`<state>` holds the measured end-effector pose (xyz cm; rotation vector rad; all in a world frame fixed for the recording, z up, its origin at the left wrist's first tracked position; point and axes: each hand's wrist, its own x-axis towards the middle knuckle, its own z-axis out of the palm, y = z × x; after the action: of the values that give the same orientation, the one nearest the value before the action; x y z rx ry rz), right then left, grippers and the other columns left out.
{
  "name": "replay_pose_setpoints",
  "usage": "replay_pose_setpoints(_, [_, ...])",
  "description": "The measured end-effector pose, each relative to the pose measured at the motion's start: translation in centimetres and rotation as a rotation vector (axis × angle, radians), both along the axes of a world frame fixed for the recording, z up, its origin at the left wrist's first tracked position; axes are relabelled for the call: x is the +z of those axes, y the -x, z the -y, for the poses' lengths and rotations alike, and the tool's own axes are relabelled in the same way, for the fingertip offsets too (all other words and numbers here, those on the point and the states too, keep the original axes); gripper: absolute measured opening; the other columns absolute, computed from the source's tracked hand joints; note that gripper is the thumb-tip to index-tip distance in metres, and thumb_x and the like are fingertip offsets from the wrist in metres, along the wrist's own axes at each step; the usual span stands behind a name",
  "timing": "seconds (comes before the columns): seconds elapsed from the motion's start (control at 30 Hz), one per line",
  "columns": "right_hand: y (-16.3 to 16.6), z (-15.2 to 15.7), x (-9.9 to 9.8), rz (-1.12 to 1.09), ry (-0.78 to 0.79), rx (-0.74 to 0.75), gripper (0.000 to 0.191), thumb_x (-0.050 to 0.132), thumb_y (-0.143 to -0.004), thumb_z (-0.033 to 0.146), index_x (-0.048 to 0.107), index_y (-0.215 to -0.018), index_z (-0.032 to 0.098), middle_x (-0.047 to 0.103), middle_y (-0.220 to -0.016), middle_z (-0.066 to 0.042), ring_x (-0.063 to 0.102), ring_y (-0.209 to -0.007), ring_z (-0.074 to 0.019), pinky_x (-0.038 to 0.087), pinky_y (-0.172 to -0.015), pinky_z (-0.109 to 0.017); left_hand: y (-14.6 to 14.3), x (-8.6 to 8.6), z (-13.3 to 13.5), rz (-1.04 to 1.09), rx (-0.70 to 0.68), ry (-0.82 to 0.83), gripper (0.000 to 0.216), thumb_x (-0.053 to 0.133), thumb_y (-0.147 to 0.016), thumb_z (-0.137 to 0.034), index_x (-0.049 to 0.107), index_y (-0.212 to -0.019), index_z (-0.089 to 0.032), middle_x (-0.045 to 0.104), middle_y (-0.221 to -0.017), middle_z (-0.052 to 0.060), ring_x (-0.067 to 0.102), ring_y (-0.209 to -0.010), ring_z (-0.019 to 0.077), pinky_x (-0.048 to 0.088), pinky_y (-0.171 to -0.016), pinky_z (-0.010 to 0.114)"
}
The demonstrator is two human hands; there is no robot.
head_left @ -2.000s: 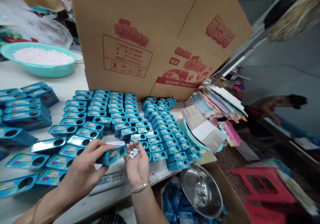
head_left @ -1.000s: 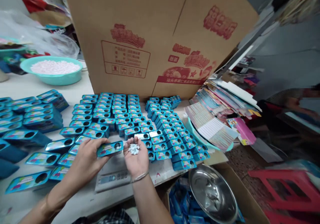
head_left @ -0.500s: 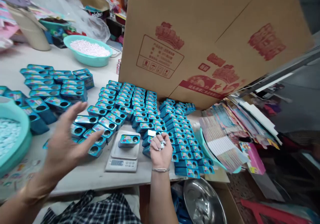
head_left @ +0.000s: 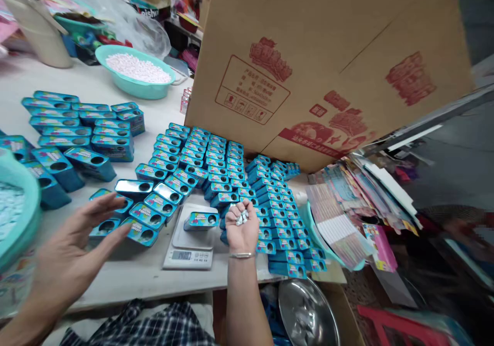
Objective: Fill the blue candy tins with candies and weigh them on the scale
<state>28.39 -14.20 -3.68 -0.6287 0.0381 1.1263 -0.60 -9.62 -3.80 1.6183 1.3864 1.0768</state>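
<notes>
The frame cuts off the round teal plastic basin (head_left: 34,217) at the white table's (head_left: 127,279) left edge. The curled right hand (head_left: 241,231) hides most of its small white tablets (head_left: 241,217). The flat grey scale's (head_left: 189,256) digits are unreadably small.

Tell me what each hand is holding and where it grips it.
The right hand cups a few white tablets in its palm, fingers curled around them. The left hand is open and holds nothing, beside the blue tins.

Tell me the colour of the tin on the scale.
The tin is teal blue with a multicoloured label on top; clearest in the head view.
</notes>
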Motion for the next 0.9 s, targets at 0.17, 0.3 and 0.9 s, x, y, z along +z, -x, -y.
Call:
replay_pose_setpoints(0.17, [1.0,-1.1,0.5,0.003,0.043,-0.042,0.016,0.047,-0.093,0.029,0.048,-0.079,0.021,0.037,-0.057,0.010,0.029,-0.042,-0.0045,0.020,-0.039,-0.016,-3.3,-1.0,0.5,-0.120,-0.294,-0.122,0.063,0.063,-0.082,-0.056,0.044,-0.138,-0.034,0.060,-0.132,0.003,0.060,-0.119,0.0271,0.050,-0.104,0.049])
replay_pose_setpoints(0.3, [2.0,-1.8,1.1,0.065,0.092,-0.100,0.017,0.047,-0.093,0.031,0.048,-0.080,0.021,0.034,-0.056,0.011,0.026,-0.041,-0.0040,0.019,-0.040,-0.017,-7.1,-1.9,-0.3,-0.230,-0.500,-0.305,0.063,0.061,-0.087,-0.045,0.037,-0.143,-0.028,0.053,-0.140,0.007,0.050,-0.130,0.0274,0.044,-0.108,0.046])
replay_pose_setpoints(0.9, [4.7,-2.6,0.1,0.329,0.109,-0.258,0.022,0.059,-0.087,0.039,0.054,-0.078,0.020,0.041,-0.057,0.010,0.036,-0.049,-0.0050,0.036,-0.053,-0.020,-14.0,-4.1,-1.7,-0.330,-0.670,-0.284,0.034,0.062,-0.083,-0.026,0.059,-0.117,-0.024,0.066,-0.111,0.006,0.057,-0.106,0.0256,0.046,-0.092,0.041])
